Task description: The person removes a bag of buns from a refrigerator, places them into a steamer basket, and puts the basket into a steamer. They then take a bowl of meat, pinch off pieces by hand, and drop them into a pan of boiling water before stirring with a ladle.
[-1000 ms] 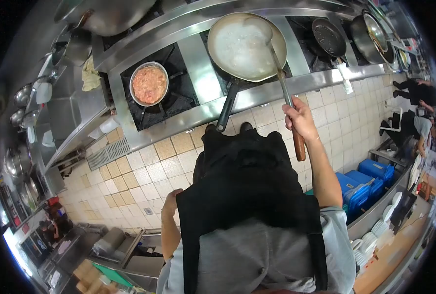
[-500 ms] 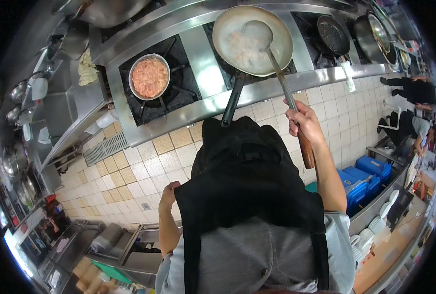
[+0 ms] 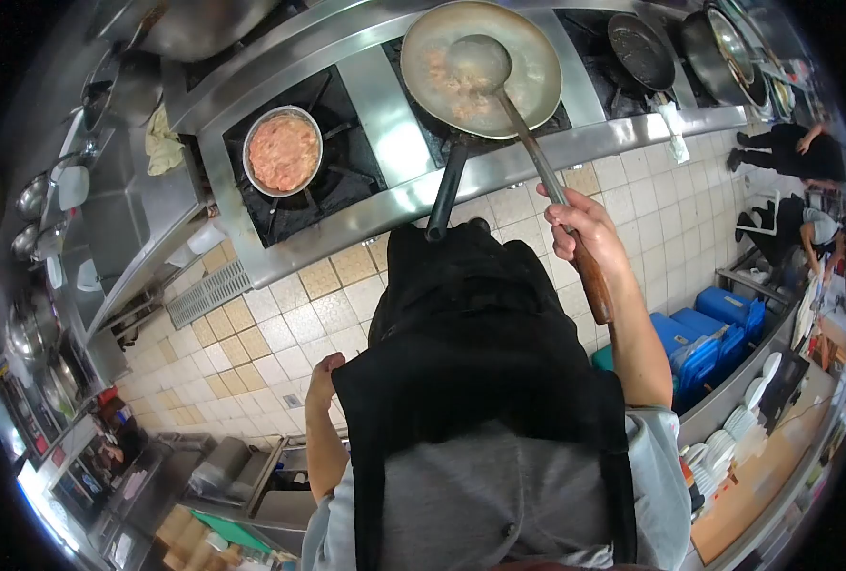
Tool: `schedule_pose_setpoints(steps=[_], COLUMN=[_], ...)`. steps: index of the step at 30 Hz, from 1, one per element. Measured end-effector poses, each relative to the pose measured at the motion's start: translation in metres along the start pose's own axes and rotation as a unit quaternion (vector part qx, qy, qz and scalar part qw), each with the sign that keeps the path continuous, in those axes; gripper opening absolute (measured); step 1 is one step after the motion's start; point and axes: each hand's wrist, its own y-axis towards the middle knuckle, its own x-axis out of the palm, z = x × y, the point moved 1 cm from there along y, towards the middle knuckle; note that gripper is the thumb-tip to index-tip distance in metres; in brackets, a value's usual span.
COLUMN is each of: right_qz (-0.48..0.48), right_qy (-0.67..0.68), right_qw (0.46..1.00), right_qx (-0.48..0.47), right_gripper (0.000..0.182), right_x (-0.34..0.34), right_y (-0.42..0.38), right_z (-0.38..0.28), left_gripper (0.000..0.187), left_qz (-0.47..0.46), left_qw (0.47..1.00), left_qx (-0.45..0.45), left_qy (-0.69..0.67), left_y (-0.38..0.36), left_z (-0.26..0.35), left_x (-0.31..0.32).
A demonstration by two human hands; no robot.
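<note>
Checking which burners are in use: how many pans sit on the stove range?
4 that I can tell: the small pan of pink mixture at left, the large pan with the ladle, then two dark pans at right. More may be hidden.

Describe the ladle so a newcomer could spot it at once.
Start at the long steel stove across the top of the view, then find the big pale pan on a middle burner. The ladle has its bowl in that pan, its long metal shaft running down to a brown wooden grip in the right hand; no other utensil is held.
</note>
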Motion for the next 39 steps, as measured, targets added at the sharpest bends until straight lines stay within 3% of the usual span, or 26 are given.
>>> schedule_pose_setpoints(steps=[3, 5, 9, 14, 17, 23, 33, 35, 39], right_qz=[0.002, -0.013, 0.002, 0.005, 0.011, 0.021, 0.016, 0.009, 0.008], right_qy=[0.004, 0.006, -0.009, -0.044, -0.071, -0.093, -0.078, -0.078, -0.068], right_qw=[1.000, 1.000, 1.000, 0.999, 0.997, 0.995, 0.996, 0.996, 0.997], right_qx=[0.000, -0.004, -0.018, -0.029, -0.031, -0.037, -0.045, -0.052, -0.045], right_gripper=[0.046, 0.045, 0.045, 0.044, 0.044, 0.044, 0.043, 0.032, 0.032], right_x=[-0.002, -0.007, -0.009, -0.010, -0.010, -0.007, -0.007, -0.008, -0.008], right_y=[0.000, 0.001, 0.002, 0.001, -0.001, -0.002, 0.000, 0.000, -0.002], right_z=[0.001, 0.004, 0.008, 0.011, 0.012, 0.010, 0.013, 0.014, 0.015], left_gripper=[0.039, 0.040, 0.042, 0.038, 0.036, 0.037, 0.040, 0.042, 0.044], left_qz=[-0.008, -0.033, -0.049, -0.097, -0.061, -0.053, -0.046, -0.072, -0.071], left_qw=[0.999, 0.973, 0.988, 0.961, 0.961, 0.978, 0.973, 0.997, 0.996], left_qx=[0.037, -0.051, -0.013, -0.039, -0.065, -0.048, -0.047, 0.028, 0.051], left_qy=[0.008, -0.221, -0.144, -0.255, -0.261, -0.195, -0.220, -0.002, 0.024], left_y=[-0.002, 0.002, -0.001, 0.006, 0.012, 0.013, 0.006, -0.007, -0.007], left_z=[-0.005, -0.008, 0.005, 0.002, 0.000, 0.011, 0.015, 0.033, 0.032], left_x=[-0.003, -0.005, 0.000, -0.006, -0.007, -0.010, -0.014, -0.009, -0.011])
